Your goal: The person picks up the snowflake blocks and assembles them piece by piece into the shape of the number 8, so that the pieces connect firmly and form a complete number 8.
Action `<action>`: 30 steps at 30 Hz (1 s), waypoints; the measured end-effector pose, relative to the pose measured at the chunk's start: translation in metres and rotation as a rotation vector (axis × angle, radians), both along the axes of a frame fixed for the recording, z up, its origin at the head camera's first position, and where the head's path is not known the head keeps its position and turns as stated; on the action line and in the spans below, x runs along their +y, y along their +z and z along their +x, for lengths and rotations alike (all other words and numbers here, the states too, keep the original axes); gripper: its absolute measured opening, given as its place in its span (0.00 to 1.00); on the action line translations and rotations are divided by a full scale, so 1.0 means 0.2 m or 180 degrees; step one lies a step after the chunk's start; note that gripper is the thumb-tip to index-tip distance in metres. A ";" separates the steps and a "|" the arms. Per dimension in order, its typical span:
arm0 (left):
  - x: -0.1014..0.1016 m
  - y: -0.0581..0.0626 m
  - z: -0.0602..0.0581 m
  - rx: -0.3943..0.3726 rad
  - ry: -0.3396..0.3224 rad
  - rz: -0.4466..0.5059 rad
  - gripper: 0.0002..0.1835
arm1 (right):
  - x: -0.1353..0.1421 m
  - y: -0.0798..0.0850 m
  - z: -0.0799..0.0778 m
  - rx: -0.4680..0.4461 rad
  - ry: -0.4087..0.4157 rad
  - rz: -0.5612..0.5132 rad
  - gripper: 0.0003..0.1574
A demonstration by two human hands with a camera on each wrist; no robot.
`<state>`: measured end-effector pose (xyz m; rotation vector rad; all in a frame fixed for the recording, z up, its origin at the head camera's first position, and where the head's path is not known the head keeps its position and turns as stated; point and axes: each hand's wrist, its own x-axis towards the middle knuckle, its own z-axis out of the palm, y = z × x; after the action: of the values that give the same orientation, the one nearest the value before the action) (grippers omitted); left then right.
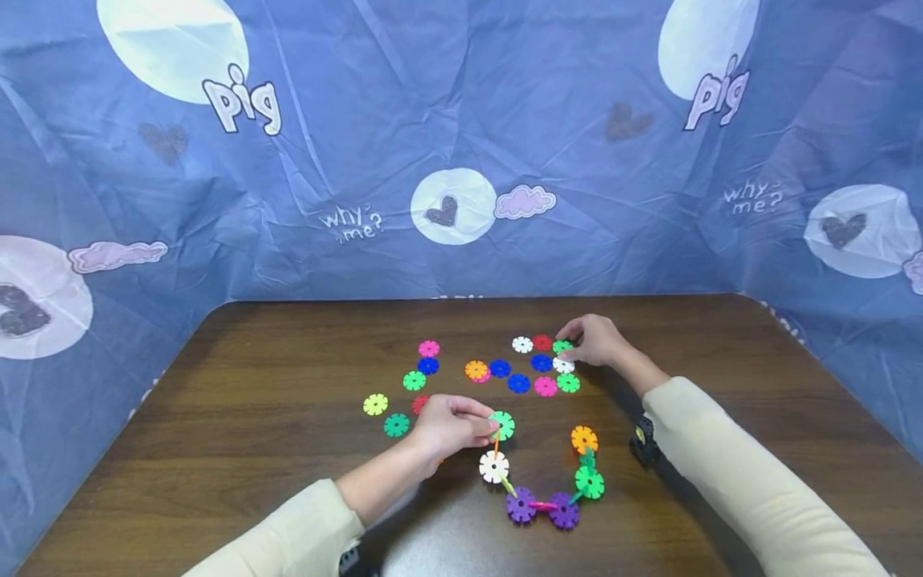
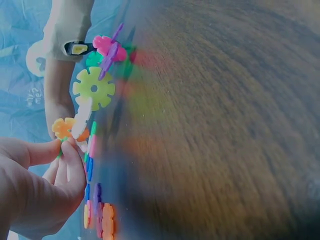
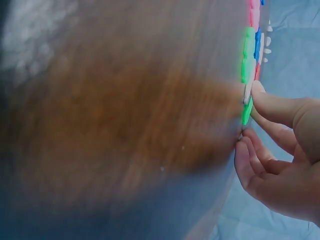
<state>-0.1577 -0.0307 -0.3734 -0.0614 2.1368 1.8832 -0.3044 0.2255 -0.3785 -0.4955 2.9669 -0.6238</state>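
Note:
My left hand (image 1: 456, 425) pinches a light green snowflake disc (image 1: 504, 425) between thumb and fingertips. That disc ends a curved chain of slotted plastic discs, which runs through a white disc (image 1: 493, 466), a yellow-green disc (image 2: 94, 88) and a purple disc (image 1: 521, 506) round to an orange disc (image 1: 584, 439). Farther back, my right hand (image 1: 597, 340) is down at the tabletop, thumb and fingers at opposite edges of a green snowflake disc (image 3: 247, 111). A white disc (image 1: 564, 365) lies against it, partly under the thumb.
Loose discs lie flat around the hands: a blue disc (image 1: 518, 383), a pink disc (image 1: 546, 386) and a red disc (image 1: 542, 342) among several others. More discs, including a yellow disc (image 1: 375, 404), lie to the left. Blue printed cloth (image 1: 461, 264) hangs behind the wooden table (image 1: 274, 385).

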 end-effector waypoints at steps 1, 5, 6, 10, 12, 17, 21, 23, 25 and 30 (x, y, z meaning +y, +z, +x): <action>0.00 0.00 0.00 -0.0006 -0.0002 -0.0004 0.10 | 0.00 0.00 0.00 -0.0043 -0.0037 -0.0021 0.18; 0.00 0.00 -0.01 -0.0010 0.0010 -0.0013 0.10 | 0.00 0.02 0.01 -0.0220 -0.0176 -0.0138 0.18; 0.00 0.00 -0.01 -0.0009 0.0020 -0.0012 0.10 | 0.00 0.02 0.02 -0.0258 -0.0212 -0.0177 0.19; 0.00 0.00 -0.01 -0.0017 0.0049 -0.0015 0.10 | 0.00 0.02 0.04 -0.0379 -0.0418 -0.0305 0.20; 0.00 0.00 -0.01 -0.0028 0.0053 -0.0025 0.10 | 0.00 0.01 0.04 -0.0441 -0.0545 -0.0411 0.19; 0.00 0.00 -0.01 -0.0057 0.0033 -0.0039 0.10 | 0.01 0.02 0.05 -0.0756 -0.0775 -0.0998 0.18; 0.00 0.00 -0.02 -0.0076 0.0045 -0.0024 0.10 | -0.01 0.05 0.10 -0.1004 -0.0768 -0.1552 0.20; 0.00 0.00 -0.02 -0.0073 0.0040 -0.0032 0.10 | -0.04 0.06 0.13 -0.1083 -0.0697 -0.1725 0.19; 0.00 0.00 -0.03 -0.0081 0.0032 -0.0038 0.10 | -0.07 0.08 0.18 -0.1139 -0.0551 -0.1822 0.18; 0.00 -0.01 -0.03 -0.0078 0.0031 -0.0040 0.11 | -0.16 0.12 0.29 -0.1249 -0.0247 -0.1948 0.13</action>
<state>-0.1637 -0.0310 -0.3747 -0.0973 2.1359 1.8649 -0.2460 0.1935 -0.3537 -0.2437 2.3979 -1.4573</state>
